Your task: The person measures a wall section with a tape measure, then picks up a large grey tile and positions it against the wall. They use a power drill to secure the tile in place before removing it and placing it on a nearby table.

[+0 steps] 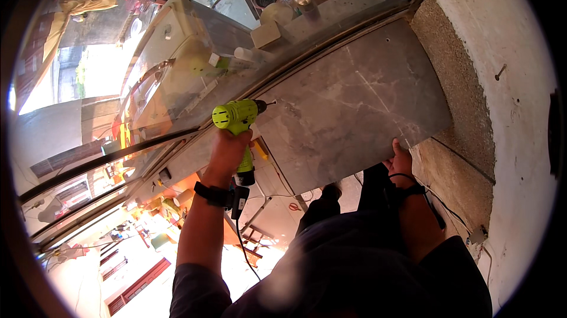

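My left hand [231, 143] is wrapped around the grip of a lime-green cordless drill [235, 114]. The drill's bit points right, at or just over the upper-left edge of a grey marbled slab [348, 114]; I cannot tell whether it touches. The slab lies along a window track [295, 67] and has a small hole near its upper-right corner. My right hand [397, 161] grips the slab's lower edge, thumb on top and the other fingers mostly hidden. A yellow object [260, 149] shows beside the slab's left end.
A speckled ledge [450, 70] and a white wall [508, 140] with a protruding bolt are at right. Beyond the glass stand a bottle [304, 2], containers and a pale cabinet [171, 34]. My legs are below the slab. Cables hang beside both arms; red-handled scissors [294, 206] lie lower down.
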`<control>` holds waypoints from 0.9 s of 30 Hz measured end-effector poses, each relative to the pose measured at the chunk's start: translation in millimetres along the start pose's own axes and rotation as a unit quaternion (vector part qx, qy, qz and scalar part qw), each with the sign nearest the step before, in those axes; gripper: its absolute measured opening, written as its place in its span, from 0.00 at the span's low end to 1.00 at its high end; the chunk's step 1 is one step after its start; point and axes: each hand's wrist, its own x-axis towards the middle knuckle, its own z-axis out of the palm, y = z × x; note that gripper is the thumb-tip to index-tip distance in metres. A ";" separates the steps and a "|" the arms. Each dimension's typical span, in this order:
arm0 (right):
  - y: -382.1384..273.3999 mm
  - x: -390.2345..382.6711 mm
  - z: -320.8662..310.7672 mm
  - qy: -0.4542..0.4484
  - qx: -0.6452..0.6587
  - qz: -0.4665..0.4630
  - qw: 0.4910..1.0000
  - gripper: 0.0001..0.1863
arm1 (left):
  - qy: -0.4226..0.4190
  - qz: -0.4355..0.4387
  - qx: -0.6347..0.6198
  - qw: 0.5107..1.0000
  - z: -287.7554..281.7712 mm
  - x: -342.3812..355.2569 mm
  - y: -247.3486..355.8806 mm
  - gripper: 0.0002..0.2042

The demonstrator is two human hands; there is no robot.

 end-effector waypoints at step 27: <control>-2.5 -5.1 3.4 0.008 0.005 0.002 1.000 0.27 | 0.015 -0.032 0.014 0.999 10.0 -4.3 10.3 0.13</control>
